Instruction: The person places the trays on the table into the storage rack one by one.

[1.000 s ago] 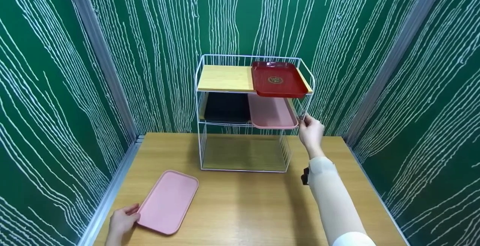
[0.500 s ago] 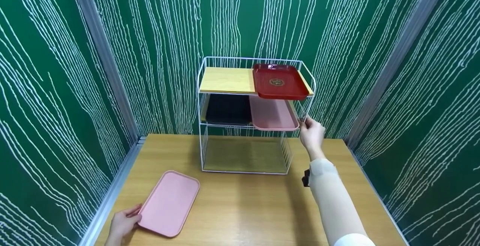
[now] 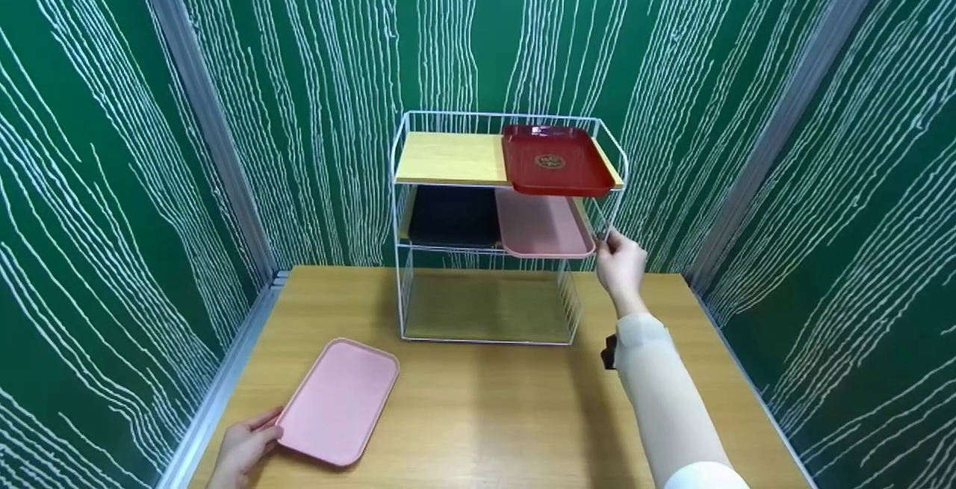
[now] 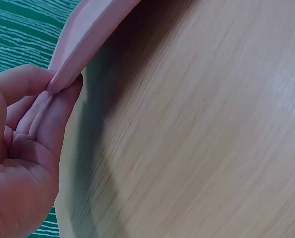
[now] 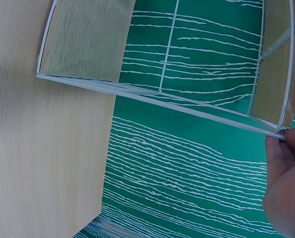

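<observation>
In the head view, my left hand pinches the near left corner of a pink tray at the table's left front. The left wrist view has the thumb above and fingers beneath the pink rim, with that corner raised off the wood. My right hand grips the right front post of a white wire rack at middle-shelf height. Up close, thumb and fingers pinch the white wire. Beside that hand, a second pink tray lies on the middle shelf, its front end overhanging.
A dark tray lies left of the pink one on the middle shelf. On the top shelf, a red tray with a gold emblem overhangs the front. Green walls with white lines surround the wooden table behind and at both sides.
</observation>
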The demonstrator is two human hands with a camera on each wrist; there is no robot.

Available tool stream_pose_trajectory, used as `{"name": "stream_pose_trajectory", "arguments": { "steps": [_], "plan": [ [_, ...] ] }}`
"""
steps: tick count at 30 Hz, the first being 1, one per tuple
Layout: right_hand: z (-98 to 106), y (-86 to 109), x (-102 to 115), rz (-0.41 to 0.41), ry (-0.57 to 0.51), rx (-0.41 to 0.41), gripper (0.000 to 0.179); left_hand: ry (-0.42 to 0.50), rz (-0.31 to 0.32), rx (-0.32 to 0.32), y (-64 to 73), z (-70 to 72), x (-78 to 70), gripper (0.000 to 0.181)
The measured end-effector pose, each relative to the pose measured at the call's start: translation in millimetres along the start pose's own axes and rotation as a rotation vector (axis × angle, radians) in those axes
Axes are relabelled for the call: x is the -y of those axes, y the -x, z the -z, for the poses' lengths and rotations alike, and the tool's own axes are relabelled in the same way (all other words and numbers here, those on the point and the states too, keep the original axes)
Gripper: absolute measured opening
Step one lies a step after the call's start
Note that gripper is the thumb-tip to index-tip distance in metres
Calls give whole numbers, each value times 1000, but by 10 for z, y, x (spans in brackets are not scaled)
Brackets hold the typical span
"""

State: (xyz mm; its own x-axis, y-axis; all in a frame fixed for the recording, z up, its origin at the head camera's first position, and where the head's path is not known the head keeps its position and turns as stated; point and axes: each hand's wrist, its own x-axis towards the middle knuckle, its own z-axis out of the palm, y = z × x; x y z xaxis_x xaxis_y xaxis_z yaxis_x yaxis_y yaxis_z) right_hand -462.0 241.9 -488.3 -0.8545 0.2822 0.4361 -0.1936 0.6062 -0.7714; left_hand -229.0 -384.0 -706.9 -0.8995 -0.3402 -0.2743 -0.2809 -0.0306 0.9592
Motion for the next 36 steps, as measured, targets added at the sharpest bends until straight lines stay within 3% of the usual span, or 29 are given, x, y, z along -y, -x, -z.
{"name": "stream_pose_trajectory", "arguments": {
  "steps": [6,17,26,36],
  "plan": [
    [2,-7,-4,-6,7,2,32,38,-13,-24,30,-26,-24,51],
    [-12,-23,-8,-6,13,-3,30,295,-23,20,61,-132,-32,46],
    [8,2,-13,23,15,-28,22,284,-76,63,63,-390,-99,52],
    [-13,-7,9,11,-1,-21,24,277,-68,130,34,-797,-116,52]
  ]
}}
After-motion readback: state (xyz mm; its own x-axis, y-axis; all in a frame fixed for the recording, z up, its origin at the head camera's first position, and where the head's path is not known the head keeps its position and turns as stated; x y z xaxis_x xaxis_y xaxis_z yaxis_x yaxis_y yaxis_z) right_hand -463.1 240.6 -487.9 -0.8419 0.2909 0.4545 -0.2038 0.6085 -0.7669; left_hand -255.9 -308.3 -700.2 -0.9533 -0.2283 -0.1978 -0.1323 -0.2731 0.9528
